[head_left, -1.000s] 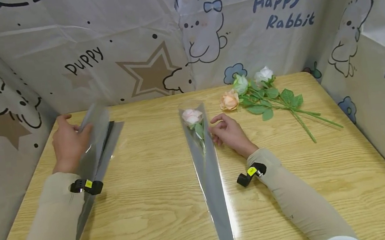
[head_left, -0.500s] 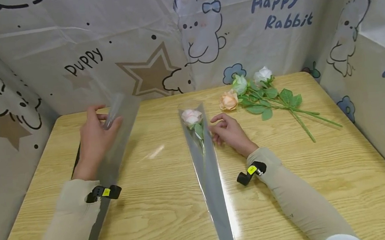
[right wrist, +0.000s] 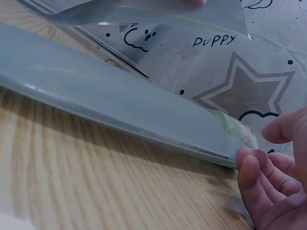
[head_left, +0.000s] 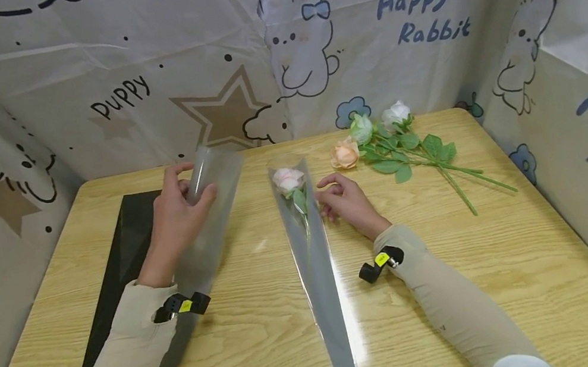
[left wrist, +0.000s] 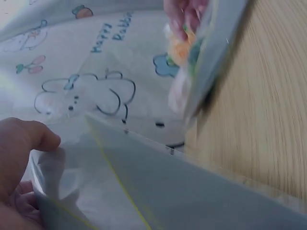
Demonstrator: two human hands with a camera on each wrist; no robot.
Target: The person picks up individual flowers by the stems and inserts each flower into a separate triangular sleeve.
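Observation:
My left hand (head_left: 180,226) pinches a translucent grey flower sleeve (head_left: 226,193) near its wide top, with the thumb on one side and fingers behind. The sleeve is raised and slanted; the left wrist view shows its thin yellow edge line. Under my left forearm lies a dark black wrapping sleeve (head_left: 126,240) on the table. At the centre, a second grey sleeve (head_left: 322,288) lies flat with a pale pink rose (head_left: 288,180) inside. Beside its upper right edge my right hand (head_left: 350,204) rests with loosely curled fingers, fingertips right at the plastic, holding nothing.
Several loose roses lie at the back right of the wooden table (head_left: 445,287): a peach rose (head_left: 344,153), a green-white rose (head_left: 360,128) and a white rose (head_left: 396,114), their stems crossing. A printed cloth (head_left: 192,32) walls the table's back and sides.
My left hand has lifted the grey sleeve away from the left-hand stack and carried it rightward, uncovering the black sleeve beneath. The right hand has stayed beside the rose's sleeve.

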